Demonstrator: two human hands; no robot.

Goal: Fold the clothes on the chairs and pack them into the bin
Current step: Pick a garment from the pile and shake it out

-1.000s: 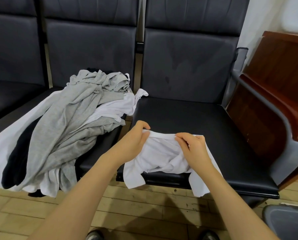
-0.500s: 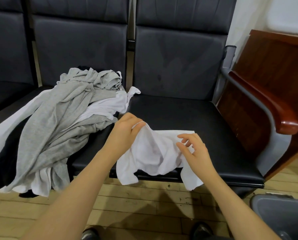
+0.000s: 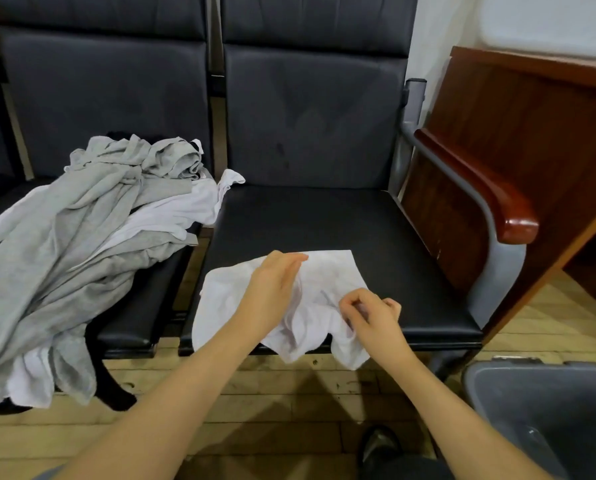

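I'm early in the job — one white garment [image 3: 327,271] lies half-folded at the front of the right chair [image 3: 310,220]. My left hand [image 3: 272,292] rests flat on it, fingers straight; my right hand [image 3: 369,313] pinches a fold. The pile [image 3: 82,237] left of that chair — perhaps four pieces — waits. One bin [image 3: 545,410] looks empty.

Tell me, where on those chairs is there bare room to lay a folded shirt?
Free: the right seat behind the white garment, up to the backrest and armrest. Crowded: the middle seat, under the clothes pile, and the right seat's front edge, where both hands work.
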